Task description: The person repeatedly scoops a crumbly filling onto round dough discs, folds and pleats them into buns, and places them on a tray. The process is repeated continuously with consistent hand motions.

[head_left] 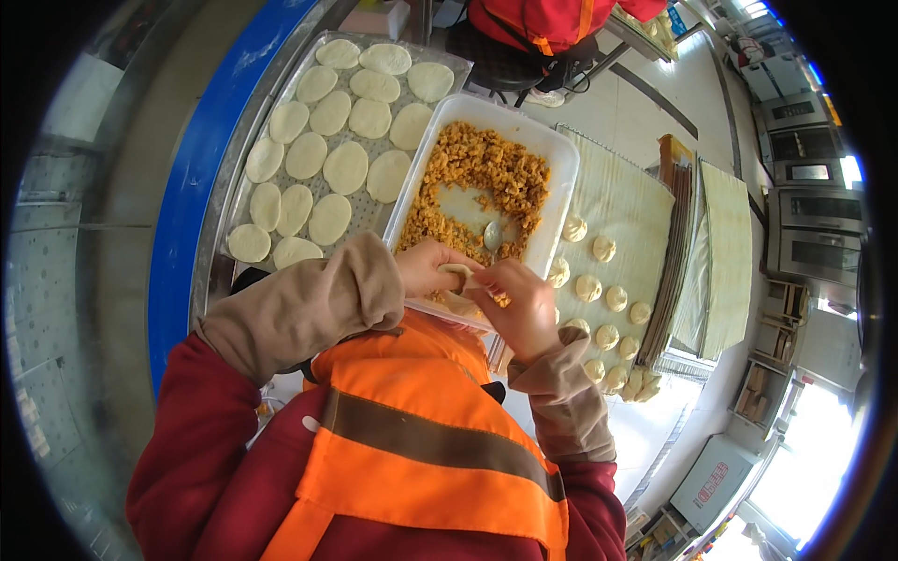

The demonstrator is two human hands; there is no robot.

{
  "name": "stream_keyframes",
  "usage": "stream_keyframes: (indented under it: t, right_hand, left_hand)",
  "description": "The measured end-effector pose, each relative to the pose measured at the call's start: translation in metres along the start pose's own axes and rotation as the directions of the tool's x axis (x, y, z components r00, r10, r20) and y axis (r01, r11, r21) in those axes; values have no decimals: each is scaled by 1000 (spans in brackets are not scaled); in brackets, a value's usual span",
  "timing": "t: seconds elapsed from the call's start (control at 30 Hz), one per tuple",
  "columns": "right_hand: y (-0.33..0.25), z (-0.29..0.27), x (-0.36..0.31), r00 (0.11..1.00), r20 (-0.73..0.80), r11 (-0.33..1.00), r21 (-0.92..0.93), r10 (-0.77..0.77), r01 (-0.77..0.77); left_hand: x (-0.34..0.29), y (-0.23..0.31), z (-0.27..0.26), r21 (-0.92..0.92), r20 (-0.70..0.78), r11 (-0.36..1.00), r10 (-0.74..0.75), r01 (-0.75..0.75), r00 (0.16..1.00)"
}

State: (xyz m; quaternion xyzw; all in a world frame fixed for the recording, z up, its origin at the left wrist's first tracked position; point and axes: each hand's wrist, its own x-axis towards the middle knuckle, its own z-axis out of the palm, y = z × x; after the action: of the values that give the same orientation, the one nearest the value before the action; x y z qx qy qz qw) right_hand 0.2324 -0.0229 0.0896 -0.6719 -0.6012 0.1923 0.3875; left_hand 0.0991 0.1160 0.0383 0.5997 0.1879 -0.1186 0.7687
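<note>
The soft piece of dough [457,299] is up in the air between your two hands, over the near end of the white tub [558,173]. Your left hand [430,269] has its fingers curled in and holds the dough from the left side. Your right hand [519,304] pinches the dough's edge from the other side, with its thumb and fingertips close together. (I can't tell what is inside the dough, because your fingers hide it.)

Under and past your hands, the tub has crumbly orange-brown filling [486,150] heaped around its sides, with a bare patch in the middle. A metal spoon [492,234] lies in there, just beyond your right hand.

To the left of the tub is a metal tray [368,220] with lots of flat, pale dough rounds [346,168] on it. A blue edge [215,122] runs along the tray's far left side. To the right of the tub, little round buns [588,287] sit on a pale green cloth [636,187]. Past the top of the tub there is another person in red [538,28].
</note>
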Motion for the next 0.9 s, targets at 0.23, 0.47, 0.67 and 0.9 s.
stream_keyframes:
  t: [0.23, 0.47, 0.67, 0.9]
  right_hand:
    - [1, -7, 3, 960, 34, 953, 114, 279, -281]
    - [-2, -1, 8, 999, -30, 993, -112, 31, -34]
    - [-6, 2, 11, 995, 85, 977, -202, -47, 63]
    - [-15, -22, 30, 932, 17, 914, 187, 363, -360]
  left_hand:
    - [12, 7, 5, 42, -47, 999, -31, 33, 998]
    - [11, 2, 5, -23, -142, 994, 101, -105, 985]
    - [13, 3, 2, 367, -93, 925, 137, -94, 986]
    - [8, 36, -16, -351, 29, 934, 76, -61, 997]
